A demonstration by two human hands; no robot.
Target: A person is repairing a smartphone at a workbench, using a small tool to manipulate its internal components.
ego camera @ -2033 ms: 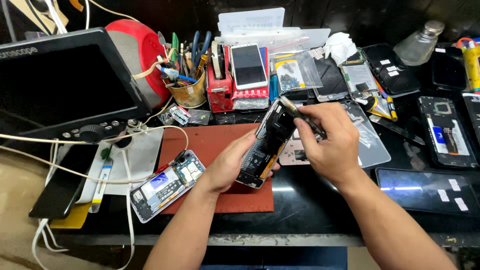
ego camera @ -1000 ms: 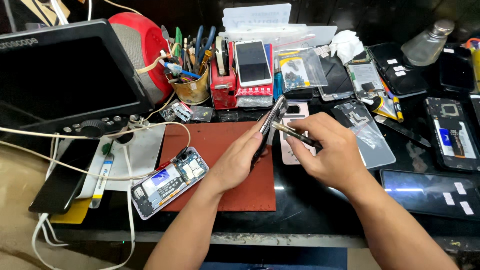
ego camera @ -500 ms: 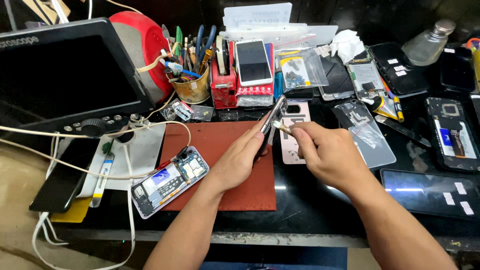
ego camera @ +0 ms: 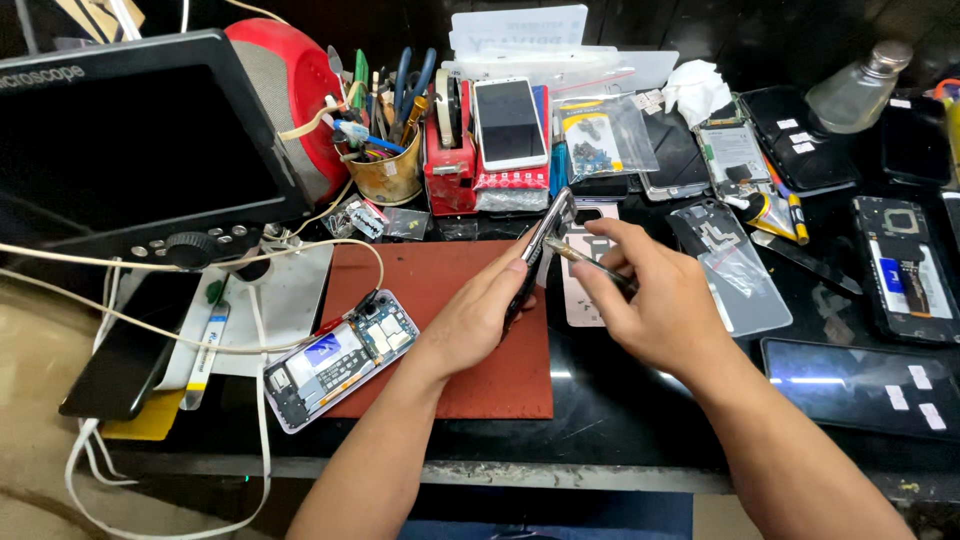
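Observation:
My left hand (ego camera: pixel 478 318) grips a dark opened phone (ego camera: pixel 545 240) and holds it on edge above the red work mat (ego camera: pixel 440 300). My right hand (ego camera: pixel 645 300) pinches thin metal tweezers (ego camera: pixel 585 260), their tip touching the phone's upper part. Under both hands lies a pinkish phone back cover (ego camera: pixel 583 290) on the black table (ego camera: pixel 620 410). A second opened phone (ego camera: pixel 335 360), with its circuit board showing, rests at the mat's front left corner.
A black microscope monitor (ego camera: pixel 130 140) stands at the left with cables (ego camera: pixel 180 330) trailing across. A brass cup of tools (ego camera: pixel 385 165), a red holder with a white phone (ego camera: pixel 508 122) and bagged parts line the back. Several phones and screens (ego camera: pixel 860 385) lie at right.
The phone has been turned from flat-on to edge-on and raised a little. My right hand has shifted slightly right, keeping the tweezers against the phone's top.

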